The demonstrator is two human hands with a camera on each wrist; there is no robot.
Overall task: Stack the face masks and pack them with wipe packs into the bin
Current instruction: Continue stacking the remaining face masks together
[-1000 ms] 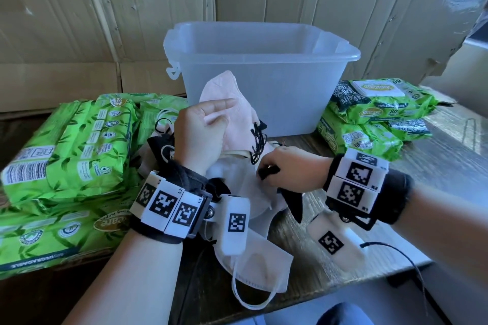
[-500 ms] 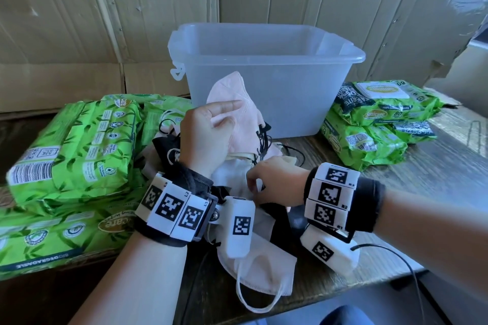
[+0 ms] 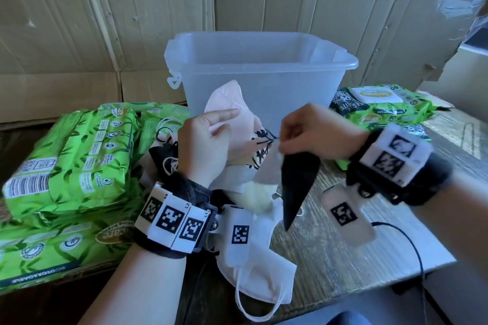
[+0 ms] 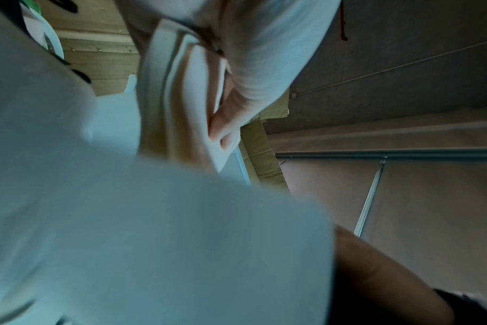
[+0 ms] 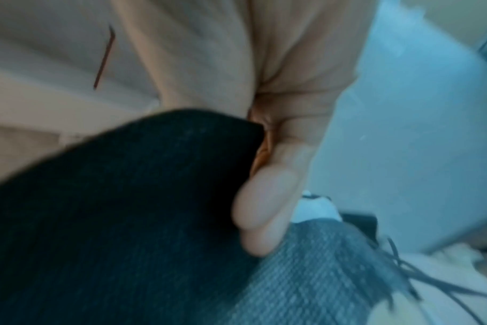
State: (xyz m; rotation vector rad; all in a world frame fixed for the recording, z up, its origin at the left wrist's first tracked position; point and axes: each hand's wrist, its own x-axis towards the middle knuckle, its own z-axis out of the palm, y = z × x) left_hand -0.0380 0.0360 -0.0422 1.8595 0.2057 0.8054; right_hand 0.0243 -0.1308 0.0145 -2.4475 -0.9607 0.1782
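Observation:
My left hand point(image 3: 208, 137) holds a small upright stack of folded masks, a pink mask point(image 3: 232, 103) on top, in front of the clear plastic bin point(image 3: 264, 71). In the left wrist view its fingers point(image 4: 223, 129) curl round the stack's edge. My right hand point(image 3: 306, 134) pinches a black mask point(image 3: 297, 185) by its top edge, and the mask hangs point down just right of the stack. Its thumb point(image 5: 262, 211) presses on the black fabric point(image 5: 125, 198). More white masks point(image 3: 264, 272) and a black one point(image 3: 163, 153) lie loose on the table under my wrists.
Green wipe packs point(image 3: 71, 155) are piled at the left, and more wipe packs point(image 3: 380, 103) lie right of the bin. Cardboard sheets point(image 3: 105, 21) line the back. The table's front edge point(image 3: 383, 282) runs close under my right wrist.
My right hand took the black mask off the table and lifted it up beside the stack. My left hand stayed in place with the stack.

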